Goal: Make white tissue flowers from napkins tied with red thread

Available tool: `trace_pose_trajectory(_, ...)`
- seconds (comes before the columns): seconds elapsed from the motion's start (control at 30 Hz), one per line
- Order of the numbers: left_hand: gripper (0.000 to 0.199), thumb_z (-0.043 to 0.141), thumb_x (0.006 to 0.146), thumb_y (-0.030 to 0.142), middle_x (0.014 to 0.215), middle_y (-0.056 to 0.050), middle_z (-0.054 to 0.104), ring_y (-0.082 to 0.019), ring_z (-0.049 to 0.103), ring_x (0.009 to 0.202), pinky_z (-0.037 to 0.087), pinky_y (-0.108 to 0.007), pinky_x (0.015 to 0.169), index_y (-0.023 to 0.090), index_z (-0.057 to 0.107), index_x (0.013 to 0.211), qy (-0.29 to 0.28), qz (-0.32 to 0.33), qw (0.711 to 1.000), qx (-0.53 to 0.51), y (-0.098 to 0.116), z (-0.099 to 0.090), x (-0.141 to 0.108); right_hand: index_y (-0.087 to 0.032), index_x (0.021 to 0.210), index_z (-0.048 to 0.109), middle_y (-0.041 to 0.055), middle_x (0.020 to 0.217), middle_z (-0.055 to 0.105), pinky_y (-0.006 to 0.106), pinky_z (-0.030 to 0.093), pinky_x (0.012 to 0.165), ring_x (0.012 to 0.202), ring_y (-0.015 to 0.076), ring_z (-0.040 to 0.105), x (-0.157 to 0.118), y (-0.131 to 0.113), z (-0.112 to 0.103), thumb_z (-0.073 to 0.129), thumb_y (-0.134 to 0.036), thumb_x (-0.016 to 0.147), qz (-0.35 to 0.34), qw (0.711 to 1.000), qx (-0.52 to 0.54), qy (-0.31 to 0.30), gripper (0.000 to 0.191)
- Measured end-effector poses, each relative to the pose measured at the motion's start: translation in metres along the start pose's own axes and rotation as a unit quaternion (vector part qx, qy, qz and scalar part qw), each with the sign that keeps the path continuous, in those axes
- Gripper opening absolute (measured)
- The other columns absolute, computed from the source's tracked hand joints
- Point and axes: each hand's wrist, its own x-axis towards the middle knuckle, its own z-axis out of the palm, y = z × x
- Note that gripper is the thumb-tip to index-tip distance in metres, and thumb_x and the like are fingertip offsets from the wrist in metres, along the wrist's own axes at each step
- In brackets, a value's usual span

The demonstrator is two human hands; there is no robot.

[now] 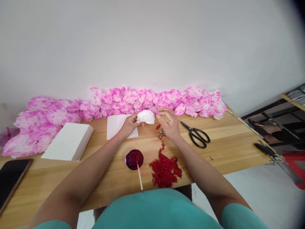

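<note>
My left hand (129,126) pinches the left edge of a puffed, folded piece of white tissue paper (145,116) held above the table. Just to the right of the paper, my right hand (169,123) has its fingers apart, thumb and forefinger spread. Whether a fingertip touches the paper I cannot tell. Beneath the left hand lies a flat white sheet (115,125). A tangle of red yarn (165,171) sits nearer my body, with a strand running up under the right hand to some small metal piece (161,132).
Pink-and-white paper flowers (143,98) line the wall. A stack of white paper (66,141) and a phone (13,178) lie left. A dish of dark red liquid (131,159) holds a wooden stick (139,178). Black-handled scissors (199,136) lie right; keys (274,156) hang near the edge.
</note>
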Motion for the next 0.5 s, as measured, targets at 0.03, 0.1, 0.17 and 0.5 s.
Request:
trace_pose_trajectory(0.03,0.032,0.072,0.074,0.042,0.07,-0.002,0.065,-0.015,0.059,0.071,0.042,-0.025,0.068,0.014,0.059,0.084,-0.005,0.002,1.0,-0.004,0.0,0.0,0.0,-0.025,0.092,0.065,0.006,0.107,0.067,0.044,0.047,0.095,0.106,0.0227,0.061,0.0,0.001,-0.001,0.056,-0.035,0.091,0.018,1.0,0.01,0.005,0.014)
trace_pose_trajectory(0.1,0.034,0.071,0.074,0.043,0.074,-0.003,0.067,-0.016,0.061,0.076,0.042,-0.025,0.068,0.014,0.059,0.087,-0.012,0.011,1.0,-0.011,-0.001,0.0,0.0,-0.025,0.105,0.063,0.0067,0.114,0.066,0.043,0.047,0.098,0.111,0.0227,0.06,0.001,0.004,-0.002,0.054,-0.039,0.092,0.064,0.997,0.04,-0.005,0.022)
trace_pose_trajectory(0.17,0.035,0.071,0.074,0.043,0.077,-0.004,0.068,-0.017,0.062,0.079,0.042,-0.025,0.067,0.014,0.059,0.089,-0.016,0.021,1.0,-0.014,-0.001,0.0,0.0,-0.025,0.115,0.06,0.0073,0.121,0.065,0.042,0.046,0.101,0.116,0.0227,0.059,0.0,0.006,-0.002,0.054,-0.043,0.092,0.107,0.99,0.087,-0.037,0.03)
trace_pose_trajectory(0.5,0.036,0.076,0.071,0.041,0.082,-0.005,0.069,-0.014,0.062,0.072,0.047,-0.024,0.066,0.013,0.063,0.09,-0.016,0.025,0.999,-0.015,-0.008,-0.001,0.001,-0.027,0.138,0.042,0.0095,0.127,0.061,0.039,0.055,0.087,0.11,0.0229,0.062,-0.005,0.015,0.013,0.064,-0.047,0.082,0.181,0.937,0.25,-0.164,0.063)
